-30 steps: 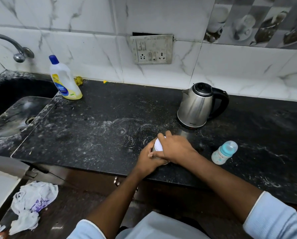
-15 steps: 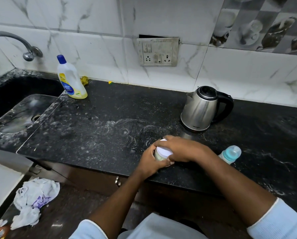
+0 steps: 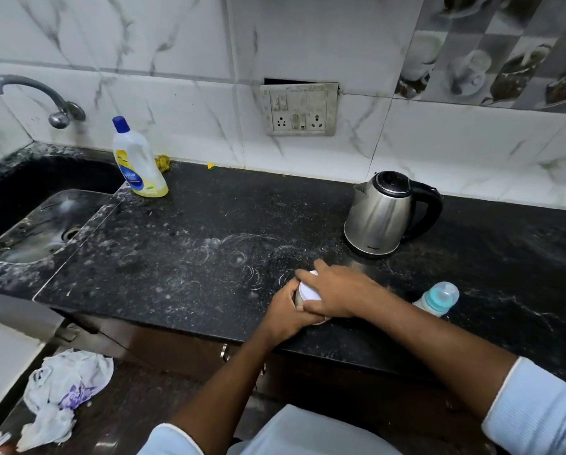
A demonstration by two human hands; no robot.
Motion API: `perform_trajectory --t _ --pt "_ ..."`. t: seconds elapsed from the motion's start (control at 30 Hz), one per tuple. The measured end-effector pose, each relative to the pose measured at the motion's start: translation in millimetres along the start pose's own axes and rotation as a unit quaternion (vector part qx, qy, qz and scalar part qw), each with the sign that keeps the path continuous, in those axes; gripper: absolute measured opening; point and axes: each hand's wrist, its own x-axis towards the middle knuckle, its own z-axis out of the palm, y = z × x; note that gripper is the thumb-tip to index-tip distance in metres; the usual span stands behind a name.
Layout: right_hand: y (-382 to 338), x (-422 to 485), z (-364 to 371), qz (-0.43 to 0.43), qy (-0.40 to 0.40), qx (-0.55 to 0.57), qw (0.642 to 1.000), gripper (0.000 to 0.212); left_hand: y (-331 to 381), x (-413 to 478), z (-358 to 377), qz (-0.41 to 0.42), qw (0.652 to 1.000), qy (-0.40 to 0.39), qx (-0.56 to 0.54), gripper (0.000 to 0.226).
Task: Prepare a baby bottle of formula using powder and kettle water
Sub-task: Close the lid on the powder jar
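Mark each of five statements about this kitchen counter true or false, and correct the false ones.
1. Both hands grip the small white-lidded container. True: the left hand wraps its side, the right hand covers the lid.
2. The baby bottle has its teal cap on. True.
3. The electric kettle sits in the sink. False: it stands on the black countertop, lid shut.
4. The blue-capped cleaner bottle lies on its side. False: it stands upright beside the sink.
5. The kettle stands behind the hands. True.
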Motion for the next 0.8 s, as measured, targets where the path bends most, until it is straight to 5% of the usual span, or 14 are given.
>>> perform_trajectory --t 0.2,0.33,0.43,0.63,0.8 --pt "-21 8 15 0.134 0.051 0.048 0.988 0.068 3 -5 6 0.021 1.0 0.007 0.007 0.076" --pt "-3 6 -11 0.047 -0.031 -0.003 0.998 0.081 1 0 0 -0.006 1.0 -0.008 -0.017 0.072" --pt "3 5 -2 -0.049 0.024 -0.081 0.995 0.068 3 0 -1 -0.008 1.0 -0.012 -0.007 0.065" --pt "-3 9 20 0.029 0.097 -0.033 0.994 0.063 5 -3 3 0.012 1.0 0.0 0.012 0.067" --pt "21 5 9 -0.136 0.054 -0.084 0.986 0.065 3 2 -4 -0.008 1.0 -0.021 -0.002 0.071"
